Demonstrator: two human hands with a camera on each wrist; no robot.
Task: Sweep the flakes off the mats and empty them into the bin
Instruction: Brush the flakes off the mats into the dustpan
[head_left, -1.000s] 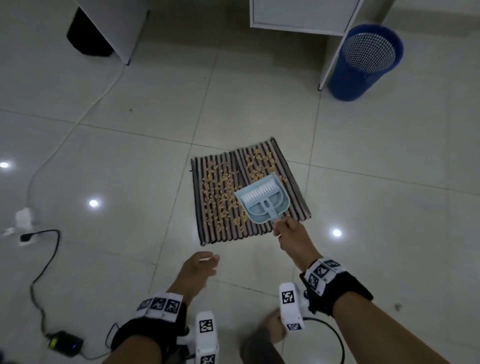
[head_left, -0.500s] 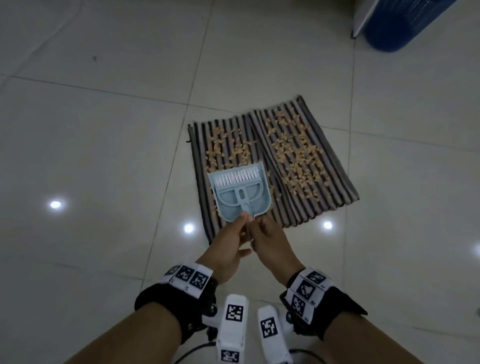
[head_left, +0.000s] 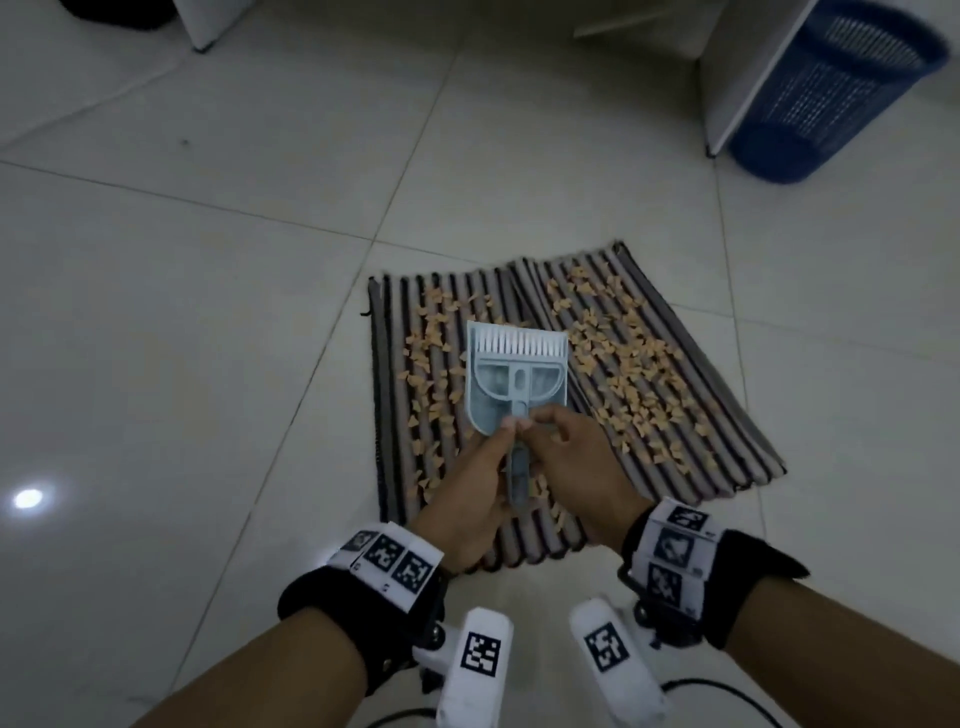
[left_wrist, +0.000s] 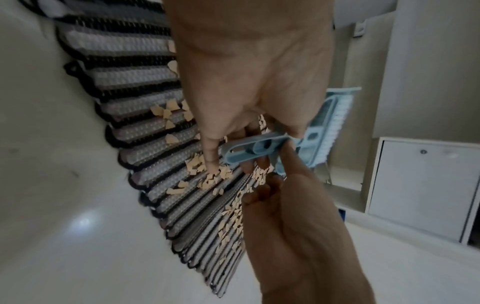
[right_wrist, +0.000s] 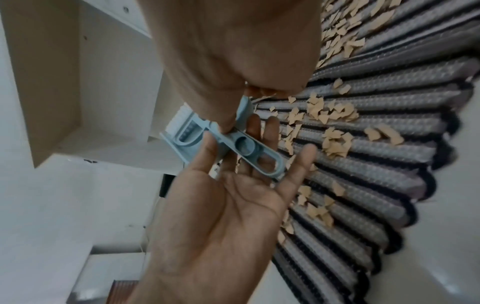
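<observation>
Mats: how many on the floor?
2, side by side and touching under the flakes: left mat below the hands, right mat nearer the bin. None seems hidden.

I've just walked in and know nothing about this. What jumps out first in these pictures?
Dead centre, both hands, the left hand and the right hand, pinch the handle of a pale blue brush-and-dustpan set held above two striped mats on the tiled floor. Tan flakes are scattered all over the mats, none swept yet. A blue mesh bin waits at the far right beside a white cabinet.
</observation>
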